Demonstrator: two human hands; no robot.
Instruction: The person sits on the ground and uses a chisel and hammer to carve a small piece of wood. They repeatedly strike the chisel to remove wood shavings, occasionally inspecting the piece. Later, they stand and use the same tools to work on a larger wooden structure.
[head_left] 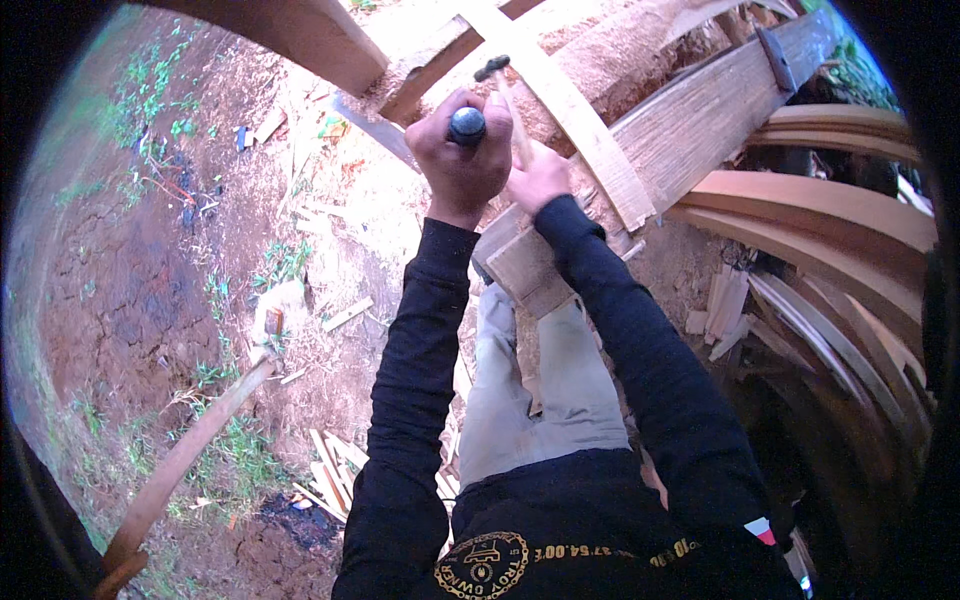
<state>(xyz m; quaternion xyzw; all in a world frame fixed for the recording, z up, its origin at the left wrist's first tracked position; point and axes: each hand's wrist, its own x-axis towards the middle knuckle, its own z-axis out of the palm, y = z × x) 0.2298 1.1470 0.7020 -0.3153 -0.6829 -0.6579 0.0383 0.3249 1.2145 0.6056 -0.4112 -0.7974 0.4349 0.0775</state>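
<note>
My left hand (455, 165) is closed in a fist around an upright tool that looks like a chisel (466, 126). Only its round blue-grey handle end shows; its blade is hidden under the fist. Close beside it on the right, my right hand (541, 178) grips the pale wooden handle of a hammer (491, 68), whose small dark head points away from me. Both hands are above a timber piece (530, 272), with its near end between my legs. Where the chisel meets the wood cannot be seen.
A pale plank (585, 130) lies across the work just right of my hands. Beyond it a wide weathered board (700, 125) slopes up to the right. Curved timbers (820, 215) are stacked at the right. A long-handled tool (190, 455) lies on the dirt at left, near wood offcuts (330, 470).
</note>
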